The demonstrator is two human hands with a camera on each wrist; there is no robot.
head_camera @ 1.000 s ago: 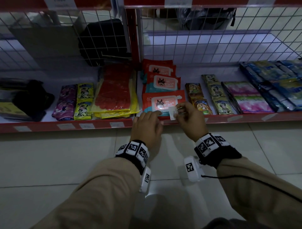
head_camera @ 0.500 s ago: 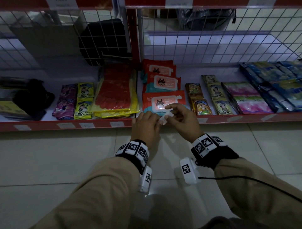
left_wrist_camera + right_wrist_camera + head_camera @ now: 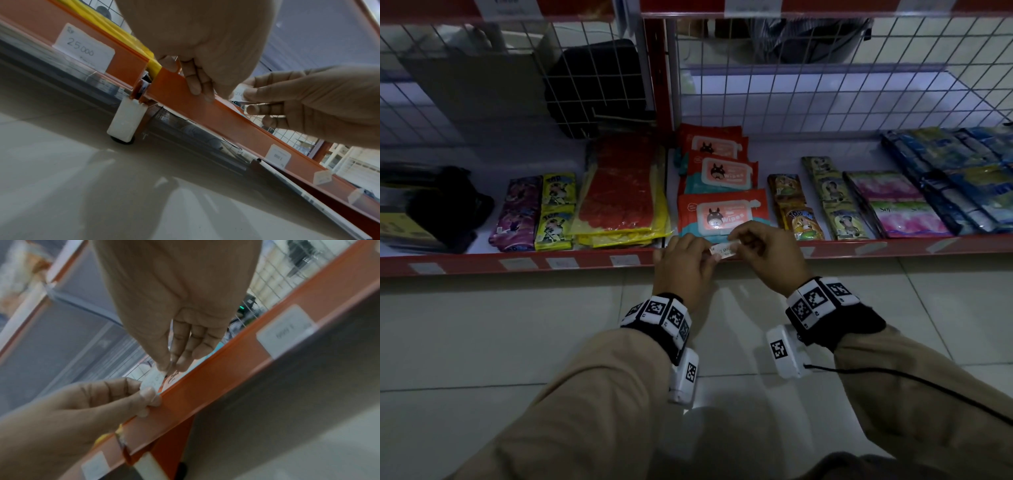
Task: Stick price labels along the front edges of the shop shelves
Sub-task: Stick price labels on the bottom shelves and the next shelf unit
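Dim aisle, glossy pale floor tiles, white wire-grid backing. Left hand and right hand both pinch a small white paper price label at the smooth red shelf edge, six o'clock of the orange wipes pack.

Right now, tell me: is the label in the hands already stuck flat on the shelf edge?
No. Both hands, left hand and right hand, pinch the label by its ends just above the red shelf edge.
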